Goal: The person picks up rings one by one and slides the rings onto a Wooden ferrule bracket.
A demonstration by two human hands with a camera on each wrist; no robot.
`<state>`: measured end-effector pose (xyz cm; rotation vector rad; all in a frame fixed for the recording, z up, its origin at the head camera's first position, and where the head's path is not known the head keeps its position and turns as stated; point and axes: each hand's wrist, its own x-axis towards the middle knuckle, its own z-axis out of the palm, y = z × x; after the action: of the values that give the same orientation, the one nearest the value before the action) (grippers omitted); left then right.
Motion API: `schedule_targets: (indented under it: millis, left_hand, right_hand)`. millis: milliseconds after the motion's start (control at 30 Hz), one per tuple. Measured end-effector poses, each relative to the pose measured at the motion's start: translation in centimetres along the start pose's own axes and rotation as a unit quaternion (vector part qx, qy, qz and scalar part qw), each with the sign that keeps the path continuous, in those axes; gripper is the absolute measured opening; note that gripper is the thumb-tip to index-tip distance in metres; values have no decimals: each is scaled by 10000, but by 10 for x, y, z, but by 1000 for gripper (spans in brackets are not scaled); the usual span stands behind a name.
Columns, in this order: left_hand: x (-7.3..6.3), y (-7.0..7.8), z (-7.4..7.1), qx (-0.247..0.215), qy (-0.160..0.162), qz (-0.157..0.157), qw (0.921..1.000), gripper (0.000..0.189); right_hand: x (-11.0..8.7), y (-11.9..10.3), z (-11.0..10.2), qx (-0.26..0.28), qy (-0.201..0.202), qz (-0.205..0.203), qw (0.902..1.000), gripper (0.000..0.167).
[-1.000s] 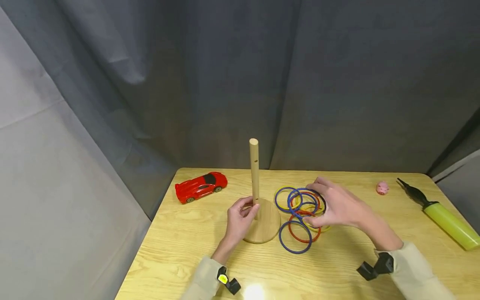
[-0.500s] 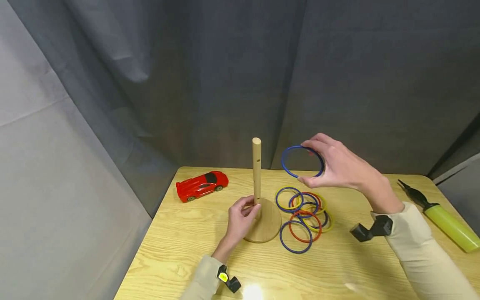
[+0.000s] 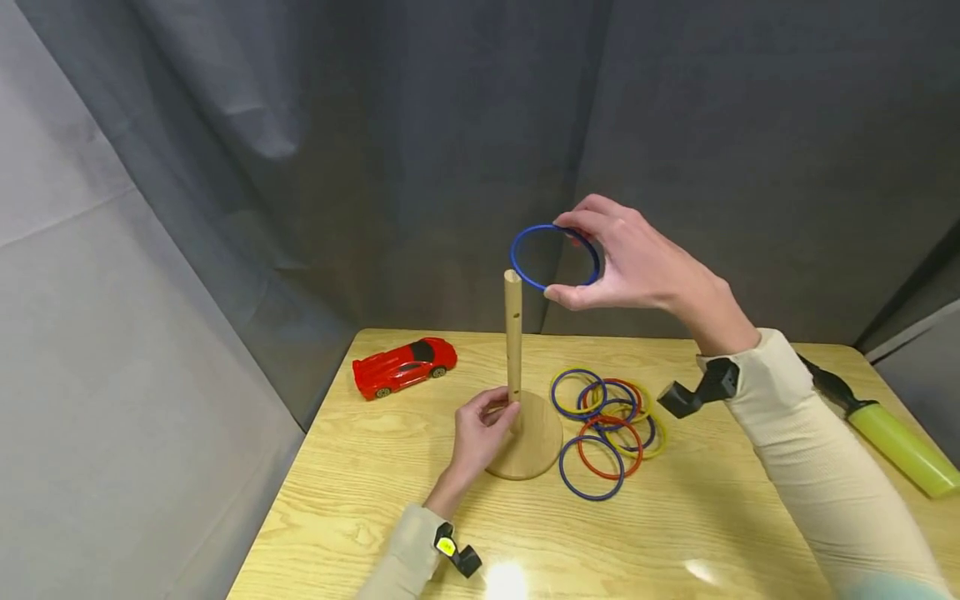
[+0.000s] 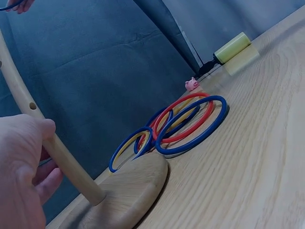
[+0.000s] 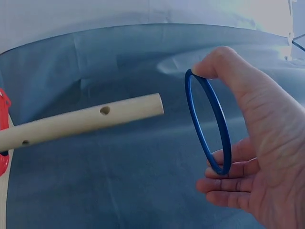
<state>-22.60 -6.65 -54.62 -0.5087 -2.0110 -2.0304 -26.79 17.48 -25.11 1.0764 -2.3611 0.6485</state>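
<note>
My right hand (image 3: 630, 258) holds a blue ring (image 3: 517, 247) between thumb and fingers, above and just right of the top of an upright wooden post (image 3: 513, 333). In the right wrist view a gap separates the blue ring (image 5: 223, 129) from the post's end (image 5: 138, 108). Low on the post, my left hand (image 3: 480, 433) grips it with thumb and fingers, near the round wooden base (image 3: 536, 442). No ring is on the post. To the right of the base, several blue, red and yellow rings (image 3: 591, 498) lie overlapping on the table.
A red toy car (image 3: 405, 367) stands left of the post at the back of the wooden table (image 3: 360, 500). At the right lies a yellow-green hand pump (image 3: 900, 450) with a black nozzle. The left wrist view shows a small pink pig toy (image 4: 192, 84) behind the rings.
My right hand has lifted the blue ring off the pile, then carried it up and left to near the post's top. The left hand keeps its place on the post.
</note>
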Motion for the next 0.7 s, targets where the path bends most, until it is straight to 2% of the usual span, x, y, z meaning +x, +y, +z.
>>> schedule_targets:
  millis: [133,267,467,700]
  left_hand:
    - [1,1,-2,34,12,-152,9999,27]
    - [0,2,-1,-55,25,-235,9997,27]
    - [-1,2,1,-218,38,-294,9993,27]
    - [-1,5,2,-221,109,-352,9991,26]
  right_hand:
    - [13,-8,8,-96,-339,43,9994,73]
    - [16,-12,20,-180,-690,139,9974,76]
    - [8,-10,44,-137,-918,146,9956,75]
    - [-8,-6,71,5,-1058,79,9944,65]
